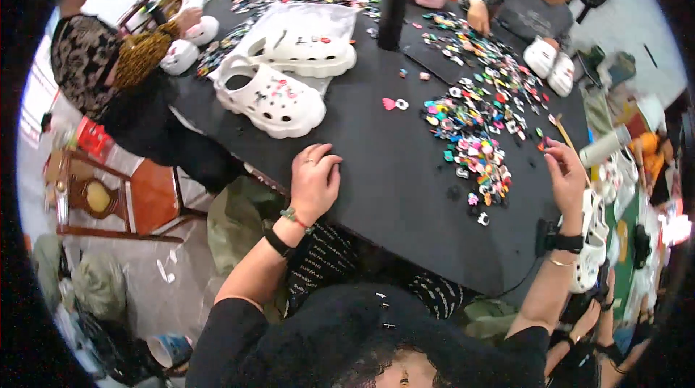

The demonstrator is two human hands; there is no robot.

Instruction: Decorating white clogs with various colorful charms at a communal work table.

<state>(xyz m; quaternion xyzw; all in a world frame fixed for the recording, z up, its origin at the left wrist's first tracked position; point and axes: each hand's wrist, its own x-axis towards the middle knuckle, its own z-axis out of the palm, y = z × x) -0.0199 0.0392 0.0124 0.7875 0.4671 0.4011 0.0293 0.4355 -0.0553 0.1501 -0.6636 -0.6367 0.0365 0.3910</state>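
Head view is showing the left hand (313, 179) resting flat, fingers loosely spread and empty, on the black tabletop (391, 171) near a white clog (269, 97) already carrying some charms. Right hand (567, 174) is hovering beside the colourful charm pile (474, 124), fingers curled; whether they are holding a charm I cannot tell, and most charms are lying loose, unattached.

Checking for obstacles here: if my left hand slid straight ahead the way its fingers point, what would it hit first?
Probably the nearer white clog. The left hand rests flat on the black table, fingers pointing up the table; only bare tabletop lies between, though depth is uncertain.
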